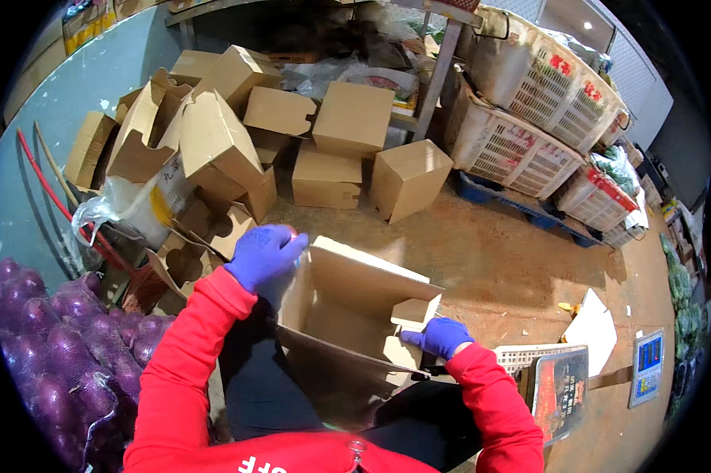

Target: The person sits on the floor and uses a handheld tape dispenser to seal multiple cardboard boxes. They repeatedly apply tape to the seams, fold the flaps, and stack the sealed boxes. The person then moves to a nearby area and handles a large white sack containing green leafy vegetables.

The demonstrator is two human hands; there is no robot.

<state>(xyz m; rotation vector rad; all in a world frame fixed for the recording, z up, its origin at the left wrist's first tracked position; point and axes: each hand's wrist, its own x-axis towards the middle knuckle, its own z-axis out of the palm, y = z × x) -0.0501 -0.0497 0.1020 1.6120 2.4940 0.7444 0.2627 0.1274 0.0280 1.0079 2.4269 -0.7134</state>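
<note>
An open cardboard box (355, 319) stands between my knees, with its inside facing up and nothing seen in it. My left hand (266, 254), in a purple glove, grips something at the box's far left corner; a bit of red shows by the fingers, too small to name. My right hand (441, 337), gloved alike, has its fingers closed on the cut-out flap at the box's right side. Below and right of that hand lie a white plastic crate (512, 356) and a flat-topped scale platform (559, 393).
Several cardboard boxes (355, 115) are piled ahead and to the left. Net bags of red onions (66, 355) fill the lower left. Stacked white plastic crates (515, 148) stand on a blue pallet (479, 192) at the right. A scale display (648, 366) is at the far right.
</note>
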